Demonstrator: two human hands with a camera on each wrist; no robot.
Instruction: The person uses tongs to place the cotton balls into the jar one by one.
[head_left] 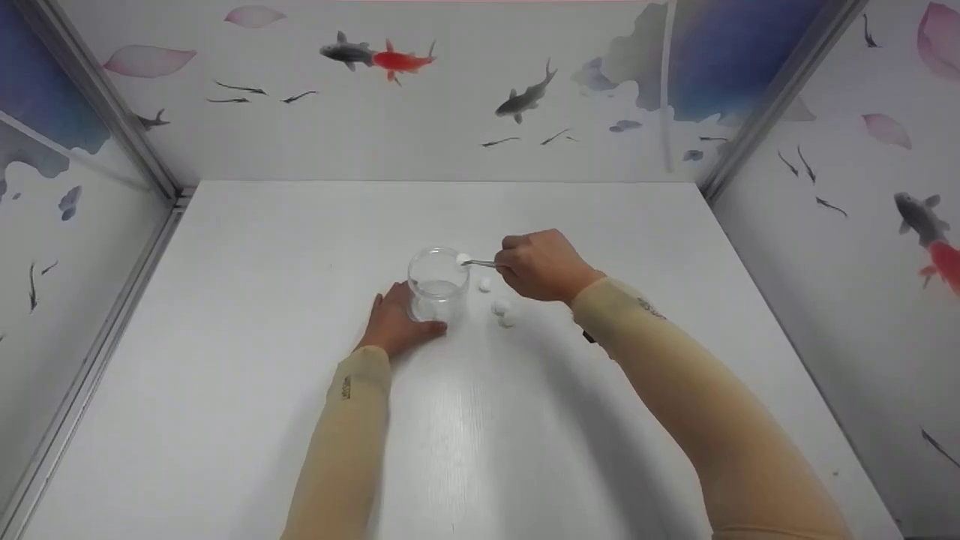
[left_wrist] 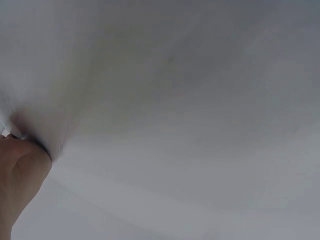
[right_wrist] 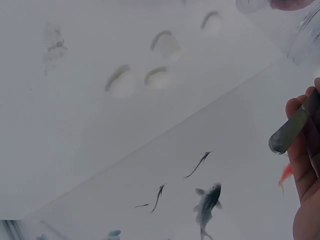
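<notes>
Your right hand (head_left: 541, 266) pinches slim metal tweezers (head_left: 480, 263), cotton ball (head_left: 463, 258) at the clear glass jar's (head_left: 438, 285) right rim, left hand (head_left: 396, 324) gripping its base.

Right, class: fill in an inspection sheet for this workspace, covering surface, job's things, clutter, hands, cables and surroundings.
Surface: white table, bare around the work.
Job's things: clear glass jar, upright; metal tweezers holding a cotton ball at the jar's rim; loose cotton balls lie on the table right of the jar.
Clutter: nothing seen.
Hands: left hand holds the jar's base; right hand pinches the tweezers.
Cables: nothing seen.
Surroundings: walls with fish-print paper on three sides.
</notes>
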